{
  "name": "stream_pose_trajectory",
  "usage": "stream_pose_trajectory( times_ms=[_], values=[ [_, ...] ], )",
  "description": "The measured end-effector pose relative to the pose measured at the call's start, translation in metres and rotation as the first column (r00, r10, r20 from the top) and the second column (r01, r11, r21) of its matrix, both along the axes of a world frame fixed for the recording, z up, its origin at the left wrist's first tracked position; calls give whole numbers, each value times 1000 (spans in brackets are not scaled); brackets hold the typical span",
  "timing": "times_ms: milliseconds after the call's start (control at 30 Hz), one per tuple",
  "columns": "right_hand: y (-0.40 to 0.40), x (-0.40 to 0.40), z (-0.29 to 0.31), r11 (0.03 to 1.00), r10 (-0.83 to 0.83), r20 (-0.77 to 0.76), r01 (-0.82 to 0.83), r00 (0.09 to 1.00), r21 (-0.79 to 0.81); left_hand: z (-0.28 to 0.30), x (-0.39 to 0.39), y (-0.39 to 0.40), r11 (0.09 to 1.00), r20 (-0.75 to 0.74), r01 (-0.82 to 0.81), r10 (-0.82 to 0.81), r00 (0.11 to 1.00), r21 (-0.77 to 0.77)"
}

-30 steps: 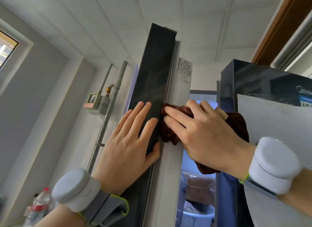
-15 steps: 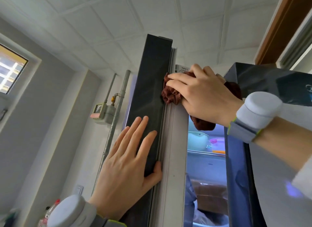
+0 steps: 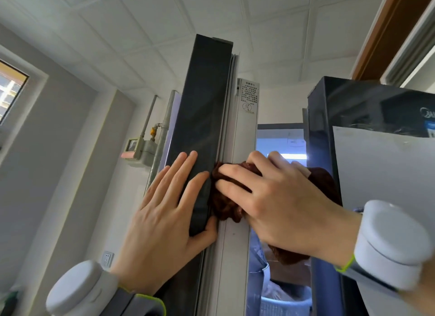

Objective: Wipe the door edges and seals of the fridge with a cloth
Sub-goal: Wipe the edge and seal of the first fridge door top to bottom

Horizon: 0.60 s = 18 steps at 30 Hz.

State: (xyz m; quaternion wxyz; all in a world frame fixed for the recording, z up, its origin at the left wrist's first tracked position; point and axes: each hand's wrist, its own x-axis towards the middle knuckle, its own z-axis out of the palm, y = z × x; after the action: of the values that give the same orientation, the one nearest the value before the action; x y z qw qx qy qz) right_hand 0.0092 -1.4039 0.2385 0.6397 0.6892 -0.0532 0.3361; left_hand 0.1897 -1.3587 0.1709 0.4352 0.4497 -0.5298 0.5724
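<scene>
The open left fridge door point(image 3: 202, 108) stands edge-on before me, dark outside, with a pale grey seal point(image 3: 231, 85) and white inner edge point(image 3: 246, 137). My left hand point(image 3: 164, 217) lies flat on the dark face, fingers straight, thumb hooked round the edge. My right hand point(image 3: 273, 202) presses a bunched dark brown cloth point(image 3: 226, 205) against the seal and inner edge at mid height. Part of the cloth hangs below my right wrist.
The right fridge door point(image 3: 367, 118) stands open close to my right arm, leaving a narrow gap onto the lit fridge interior point(image 3: 280, 146). A gas meter point(image 3: 138, 151) and pipes point(image 3: 162, 132) hang on the left wall. A window point(image 3: 9, 90) is at far left.
My right hand slid the cloth up to the top of the door edge, then back down to mid height beside my left hand. My left hand stayed on the door face.
</scene>
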Motion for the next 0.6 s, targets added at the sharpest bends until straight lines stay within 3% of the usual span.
stream_pose_trajectory(
  times_ms=[200, 333, 600],
  values=[
    [-1, 9, 43, 993, 117, 119, -120, 986, 19, 0, 1, 0, 1000, 9, -22, 22, 1000, -7],
    [-4, 12, 68, 994, 110, 210, -112, 971, -1, 0, -2, -1, 1000, 4, -22, 22, 1000, 8],
    [-7, 4, 21, 999, 47, 127, -45, 991, -17, -2, -6, -1, 998, -11, -44, 44, 999, 51]
  ],
)
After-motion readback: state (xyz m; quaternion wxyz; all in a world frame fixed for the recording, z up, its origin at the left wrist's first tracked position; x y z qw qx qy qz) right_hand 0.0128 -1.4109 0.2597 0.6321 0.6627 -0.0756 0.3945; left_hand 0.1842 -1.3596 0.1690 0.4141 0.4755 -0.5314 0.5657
